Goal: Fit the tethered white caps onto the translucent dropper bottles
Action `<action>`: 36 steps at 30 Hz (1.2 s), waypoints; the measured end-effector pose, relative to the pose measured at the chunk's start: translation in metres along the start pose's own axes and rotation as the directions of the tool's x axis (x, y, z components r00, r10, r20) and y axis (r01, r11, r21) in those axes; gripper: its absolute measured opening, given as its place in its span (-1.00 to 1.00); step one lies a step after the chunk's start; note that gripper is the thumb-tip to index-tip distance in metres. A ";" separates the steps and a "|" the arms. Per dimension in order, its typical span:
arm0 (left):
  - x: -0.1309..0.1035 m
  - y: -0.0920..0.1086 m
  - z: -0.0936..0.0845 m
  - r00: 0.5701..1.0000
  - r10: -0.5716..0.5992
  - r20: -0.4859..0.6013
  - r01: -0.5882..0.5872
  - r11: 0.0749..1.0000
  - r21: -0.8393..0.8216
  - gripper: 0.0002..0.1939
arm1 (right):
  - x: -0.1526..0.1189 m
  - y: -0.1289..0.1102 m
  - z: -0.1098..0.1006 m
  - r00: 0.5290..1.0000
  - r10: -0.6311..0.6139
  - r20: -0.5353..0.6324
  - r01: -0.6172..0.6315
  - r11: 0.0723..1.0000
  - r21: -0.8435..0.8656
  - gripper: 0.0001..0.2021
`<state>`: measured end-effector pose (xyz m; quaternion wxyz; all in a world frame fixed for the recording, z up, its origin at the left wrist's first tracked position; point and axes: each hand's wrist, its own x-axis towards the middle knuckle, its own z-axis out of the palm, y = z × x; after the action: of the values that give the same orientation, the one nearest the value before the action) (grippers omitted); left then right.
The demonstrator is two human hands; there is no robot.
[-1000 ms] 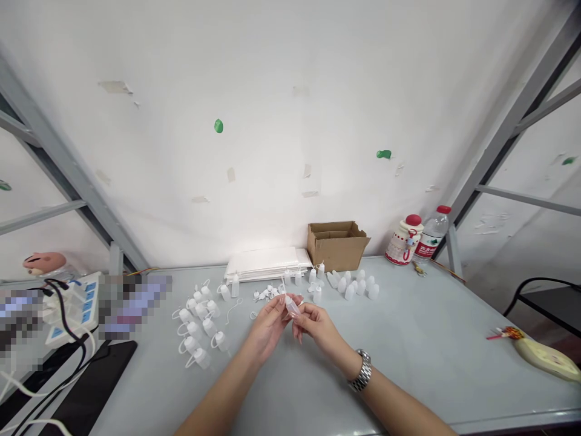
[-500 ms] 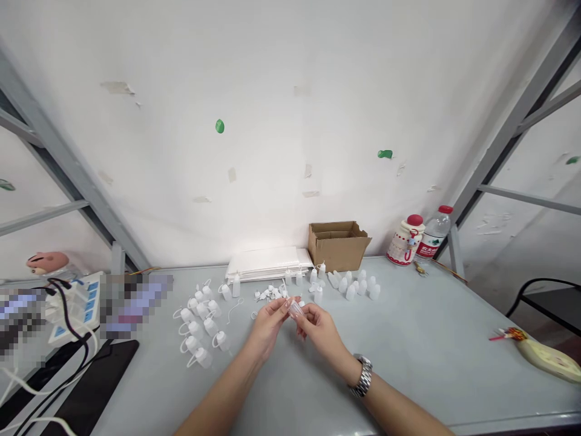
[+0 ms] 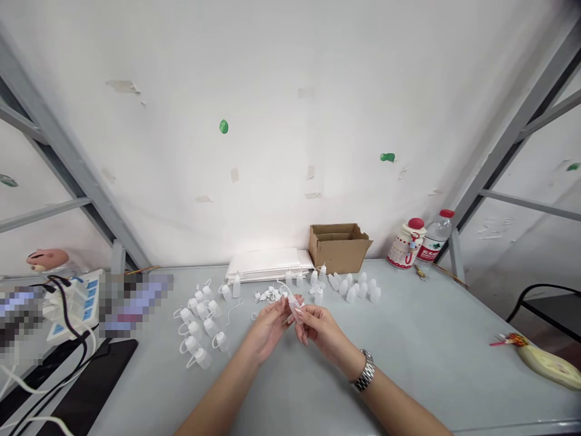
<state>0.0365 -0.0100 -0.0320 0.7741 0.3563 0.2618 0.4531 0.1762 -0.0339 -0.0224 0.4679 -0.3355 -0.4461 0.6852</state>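
Between my hands a small translucent squeeze bottle (image 3: pixel 296 309) is held tilted, with a thin white cap strap sticking up from its top. My right hand (image 3: pixel 323 330) pinches the body of the bottle. At its neck, the fingers of my left hand (image 3: pixel 269 327) are closed against it, partly hiding the cap. Just beyond lies a pile of small white caps (image 3: pixel 269 295). To the left stand rows of bottles with looped caps (image 3: pixel 195 329). Bottles without caps (image 3: pixel 350 293) are grouped on the right.
A cardboard box (image 3: pixel 341 254) and a stack of white padded envelopes (image 3: pixel 263 264) are against the wall. A cream flask (image 3: pixel 405 245) and a water bottle (image 3: pixel 433 242) stand back right. Cables and a power strip (image 3: pixel 86 306) are at the left, a yellowish object (image 3: pixel 547 361) at the right.
The bottle in my hands is more exposed, and its cap strap now rises above my fingers. My left hand has shifted slightly left and down. The view has moved a little.
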 end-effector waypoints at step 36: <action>0.002 0.002 0.003 0.981 0.094 -0.170 -0.056 0.975 0.214 -0.59 | 0.005 0.011 -0.005 0.997 0.049 -0.065 -0.039 0.990 0.138 -0.65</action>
<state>0.0383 -0.0080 -0.0290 0.6881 0.4031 0.3626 0.4824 0.1755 -0.0294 -0.0345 0.4895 -0.3355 -0.3746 0.7124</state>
